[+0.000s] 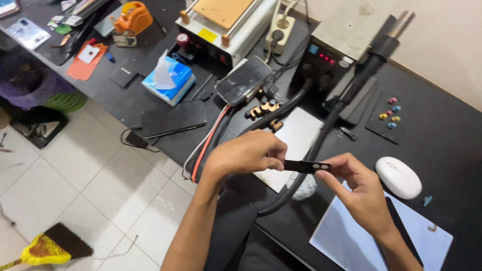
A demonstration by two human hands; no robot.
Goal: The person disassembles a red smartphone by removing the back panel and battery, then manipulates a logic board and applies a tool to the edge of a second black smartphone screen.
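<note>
Above matte black bench point(442, 125), both hands' fingers point(273, 161) pinch flat black strip point(306, 166).

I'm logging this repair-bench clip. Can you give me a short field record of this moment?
Setting: black workbench above a tiled floor
Left hand: pinches one end of a black strip
Right hand: pinches the other end
Strip: held level above the bench edge
Nearby: white mouse, tissue box, phone

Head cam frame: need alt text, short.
Two bare hands hold a small black strip with two round holes between them, left hand and right hand pinching its ends above a black workbench. Around it lie a white mouse, phones, a blue tissue box and a hot-air station.
</note>
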